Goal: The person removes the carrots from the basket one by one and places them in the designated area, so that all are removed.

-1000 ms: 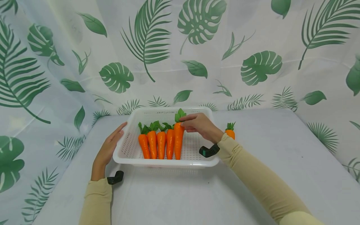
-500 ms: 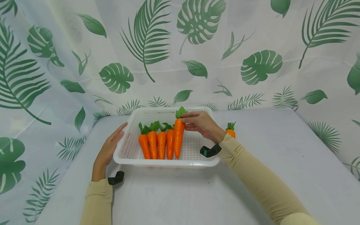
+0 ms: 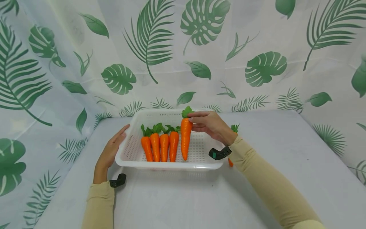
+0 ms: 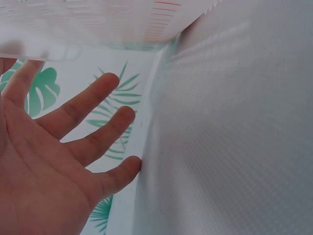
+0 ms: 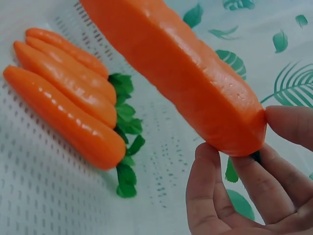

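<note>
My right hand (image 3: 210, 124) pinches an orange carrot (image 3: 186, 138) near its leafy top and holds it tip-down over the white perforated basket (image 3: 171, 165). In the right wrist view the thumb and fingertips meet the thick end of this carrot (image 5: 195, 73). Several carrots (image 3: 164, 146) lie side by side in the basket, leaves toward the back. My left hand (image 3: 111, 149) rests at the basket's left rim with fingers extended. Spread fingers of the left hand (image 4: 63, 147) show below the rim in the left wrist view.
Another carrot (image 3: 230, 163) lies on the white table just right of the basket, mostly hidden behind the right wrist. A leaf-patterned cloth (image 3: 223, 47) hangs behind and at the left side.
My right hand has lifted the carrot and moved it a little right, away from the row. More of the outside carrot's tip shows now. The left hand and basket stay put.
</note>
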`<state>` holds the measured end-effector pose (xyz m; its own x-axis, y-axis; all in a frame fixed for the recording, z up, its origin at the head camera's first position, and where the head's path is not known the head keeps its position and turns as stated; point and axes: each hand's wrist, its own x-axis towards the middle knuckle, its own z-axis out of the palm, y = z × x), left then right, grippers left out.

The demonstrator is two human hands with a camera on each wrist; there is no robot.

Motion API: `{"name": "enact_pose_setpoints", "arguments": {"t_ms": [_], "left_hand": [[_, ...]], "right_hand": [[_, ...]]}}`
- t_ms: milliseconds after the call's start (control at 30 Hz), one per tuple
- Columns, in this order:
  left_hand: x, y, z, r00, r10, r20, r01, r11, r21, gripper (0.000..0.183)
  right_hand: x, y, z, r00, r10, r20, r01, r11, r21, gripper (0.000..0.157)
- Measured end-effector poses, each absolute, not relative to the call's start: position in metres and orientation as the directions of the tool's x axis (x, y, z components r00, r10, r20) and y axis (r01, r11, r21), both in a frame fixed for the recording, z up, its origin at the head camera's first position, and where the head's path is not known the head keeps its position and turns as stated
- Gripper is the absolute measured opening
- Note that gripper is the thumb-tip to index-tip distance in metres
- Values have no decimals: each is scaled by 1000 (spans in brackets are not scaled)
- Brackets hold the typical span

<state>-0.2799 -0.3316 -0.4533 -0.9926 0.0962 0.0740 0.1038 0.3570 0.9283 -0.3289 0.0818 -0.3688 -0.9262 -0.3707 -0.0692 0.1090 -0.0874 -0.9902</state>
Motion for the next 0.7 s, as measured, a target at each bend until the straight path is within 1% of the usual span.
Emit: {"name": "enact_pose_setpoints", "arguments": {"t_ms": [333, 500, 633, 700], "left_hand": [[-279, -332, -452, -992, 102, 75, 107, 353, 930, 59], [-278, -331, -452, -992, 99, 74, 104, 357, 928, 59], [-278, -330, -451, -993, 94, 72, 101, 356, 929, 60], [-278, -329, -451, -993, 93, 72, 101, 355, 929, 60]], "right_hand": [[-324, 108, -360, -939, -336, -70, 113, -110, -988, 44], [-320, 124, -355, -941, -335, -54, 92, -96, -991, 46], [-317, 136, -350, -943, -328, -45, 81, -98, -992, 45], [-317, 141, -348, -946, -322, -40, 84, -122, -989, 42]]}}
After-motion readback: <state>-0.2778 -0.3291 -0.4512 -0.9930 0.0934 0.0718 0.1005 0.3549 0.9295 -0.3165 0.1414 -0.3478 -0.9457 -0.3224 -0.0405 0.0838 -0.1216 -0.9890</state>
